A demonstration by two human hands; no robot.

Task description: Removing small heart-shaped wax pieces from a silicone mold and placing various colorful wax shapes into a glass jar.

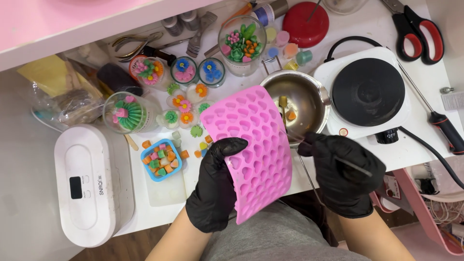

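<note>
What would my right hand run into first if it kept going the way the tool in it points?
Likely the pink mold, since the thin metal tool in the right hand points up-left at its edge; beyond sits the steel bowl.

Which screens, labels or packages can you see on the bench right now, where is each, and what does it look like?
Small dark screen: on the white rounded machine, lower left; black rectangle.
Printed label: right edge of the table; small white tag with dark print.
Clear plastic bags: left, behind the machine; crumpled, yellow and brown contents.
Control knob: front of the white hot plate; black, white marking.
</note>
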